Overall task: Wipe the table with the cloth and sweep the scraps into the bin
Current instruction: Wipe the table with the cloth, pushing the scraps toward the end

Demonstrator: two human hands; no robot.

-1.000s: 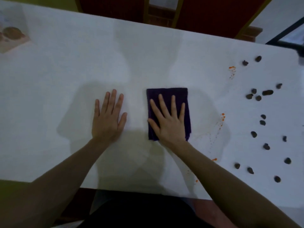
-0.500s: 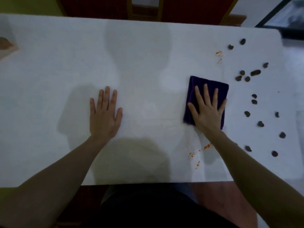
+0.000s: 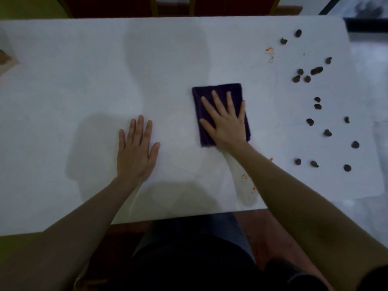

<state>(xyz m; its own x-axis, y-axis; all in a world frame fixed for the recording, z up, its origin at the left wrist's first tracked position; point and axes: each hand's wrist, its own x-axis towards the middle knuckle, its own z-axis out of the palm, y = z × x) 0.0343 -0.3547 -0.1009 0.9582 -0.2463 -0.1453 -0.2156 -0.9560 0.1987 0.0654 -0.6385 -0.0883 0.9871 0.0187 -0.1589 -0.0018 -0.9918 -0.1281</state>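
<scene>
We pressed our right hand (image 3: 227,124) flat on the folded purple cloth (image 3: 218,92), fingers spread, grip wide, near the middle of the white counter (image 3: 84,80). Our left hand (image 3: 135,151) lay flat beside it, grip wide, empty. Dark scraps (image 3: 310,121) sat scattered to the right, with orange smears (image 3: 269,54) nearby.

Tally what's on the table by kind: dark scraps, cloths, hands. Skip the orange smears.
Dark scraps: 16
Purple cloth: 1
Hands: 2 (left hand, right hand)
Total: 19
</scene>
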